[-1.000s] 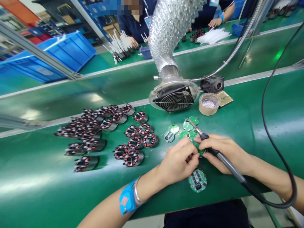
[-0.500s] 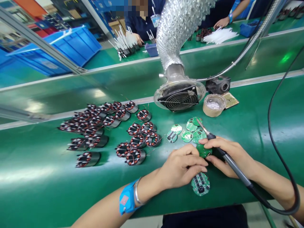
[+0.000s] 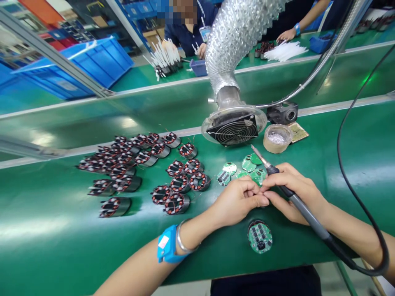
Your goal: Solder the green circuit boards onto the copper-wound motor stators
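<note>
My right hand (image 3: 296,193) is closed round a soldering iron (image 3: 310,216), its tip slanting up and left over the green circuit boards. My left hand (image 3: 239,200) is closed, its thumb and fingers pinched together against the fingertips of my right hand. Whatever lies between those fingertips is mostly hidden. Just below my hands sits a round green circuit board (image 3: 260,237) with black chips, with a dark rim showing behind its upper edge. Several round circuit boards (image 3: 248,163) lie loosely piled beyond my fingers.
Left of my hands stand several motor stators (image 3: 174,183) with copper windings. A fume extractor fan (image 3: 234,129) hangs over the bench, beside a round tub (image 3: 277,137) of silvery material. The iron's black cable (image 3: 342,172) loops at right. People work across the partition.
My left hand has moved right and up to meet my right fingertips. The green board seen between my hands is now covered. The lower board shows more fully. The soldering iron tip has shifted slightly up-left.
</note>
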`<state>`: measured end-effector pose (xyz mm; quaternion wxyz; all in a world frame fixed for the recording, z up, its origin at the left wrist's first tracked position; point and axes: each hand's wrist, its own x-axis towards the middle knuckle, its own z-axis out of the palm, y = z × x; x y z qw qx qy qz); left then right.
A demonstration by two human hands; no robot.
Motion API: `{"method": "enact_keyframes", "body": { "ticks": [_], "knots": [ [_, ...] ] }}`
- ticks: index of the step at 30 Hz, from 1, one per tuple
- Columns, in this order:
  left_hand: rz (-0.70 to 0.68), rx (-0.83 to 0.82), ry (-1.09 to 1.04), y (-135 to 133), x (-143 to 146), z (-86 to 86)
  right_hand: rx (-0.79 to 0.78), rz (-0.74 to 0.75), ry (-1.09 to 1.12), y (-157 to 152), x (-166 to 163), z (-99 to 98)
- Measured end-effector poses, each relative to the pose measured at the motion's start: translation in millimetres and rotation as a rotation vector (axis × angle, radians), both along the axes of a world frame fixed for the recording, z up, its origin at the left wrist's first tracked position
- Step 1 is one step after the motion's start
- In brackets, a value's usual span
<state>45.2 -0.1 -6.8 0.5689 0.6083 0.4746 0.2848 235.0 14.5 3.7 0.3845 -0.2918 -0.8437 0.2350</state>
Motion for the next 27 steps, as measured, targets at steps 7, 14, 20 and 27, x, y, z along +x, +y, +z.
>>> {"method": "enact_keyframes", "body": {
  "ticks": [7, 14, 20, 27],
  "knots": [
    [0.13, 0.052, -0.017, -8, -2, -11.1, 0.07, -0.013, -0.088, -7, -7, -7.0],
    [0.216, 0.127, 0.095, -7, 4, -10.2, 0.006, -0.019, -0.119, -13, 2, -8.6],
    [0.184, 0.143, 0.128, -6, 4, -8.8, 0.01, -0.123, -0.079, -19, 17, 15.9],
    [0.186, 0.138, 0.141, -6, 3, -9.0, -0.136, -0.064, -0.026, -28, 30, 28.4]
  ]
}}
